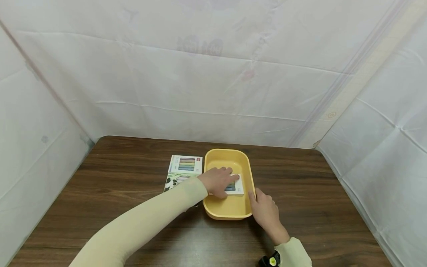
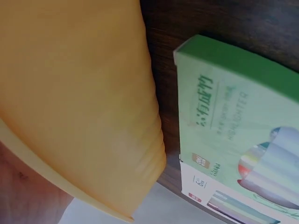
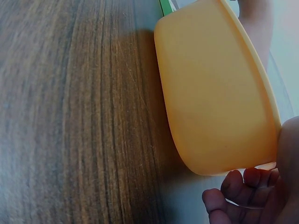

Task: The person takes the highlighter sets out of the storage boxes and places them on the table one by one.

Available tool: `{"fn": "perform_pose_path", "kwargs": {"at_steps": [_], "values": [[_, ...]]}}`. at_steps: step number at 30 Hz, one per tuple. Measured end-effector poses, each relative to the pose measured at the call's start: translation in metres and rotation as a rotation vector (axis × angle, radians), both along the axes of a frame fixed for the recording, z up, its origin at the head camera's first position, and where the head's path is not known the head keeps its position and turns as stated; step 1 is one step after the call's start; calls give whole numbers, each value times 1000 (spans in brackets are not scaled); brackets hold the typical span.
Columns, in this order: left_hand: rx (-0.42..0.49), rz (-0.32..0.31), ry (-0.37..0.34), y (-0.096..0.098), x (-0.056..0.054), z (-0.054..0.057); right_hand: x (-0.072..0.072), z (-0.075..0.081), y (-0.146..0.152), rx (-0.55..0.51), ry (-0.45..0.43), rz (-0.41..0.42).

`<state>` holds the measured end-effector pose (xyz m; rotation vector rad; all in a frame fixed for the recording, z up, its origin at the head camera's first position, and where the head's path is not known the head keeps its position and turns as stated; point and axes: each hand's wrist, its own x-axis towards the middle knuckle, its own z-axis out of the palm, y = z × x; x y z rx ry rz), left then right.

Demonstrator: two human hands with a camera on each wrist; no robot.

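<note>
A yellow plastic basin (image 1: 230,209) stands on the table. Inside it lies a white box of highlighters (image 1: 237,190) with a window showing coloured pens. My left hand (image 1: 218,181) reaches over the basin's left rim and holds that box, thumb at its near edge and fingers over its far side; the hand covers the box's left part. With thumb on the rim and fingers outside, my right hand (image 1: 265,209) grips the basin's right wall. Left of the basin are a green panda highlighter box (image 2: 219,116) and another white box (image 1: 185,164), partly behind my left sleeve.
The dark wooden table (image 1: 133,167) runs back to white sheeting (image 1: 200,89), which also encloses both sides. A black band with a yellow-green disc (image 1: 271,260) is at my right wrist.
</note>
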<state>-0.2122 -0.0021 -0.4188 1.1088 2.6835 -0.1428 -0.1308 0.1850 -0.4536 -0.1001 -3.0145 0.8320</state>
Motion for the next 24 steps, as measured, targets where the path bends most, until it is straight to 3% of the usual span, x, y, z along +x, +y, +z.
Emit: {"fn": "perform_pose_path", "kwargs": {"at_steps": [24], "values": [[7, 22, -51, 2, -2, 0, 1, 1, -1, -21, -13, 2]]}}
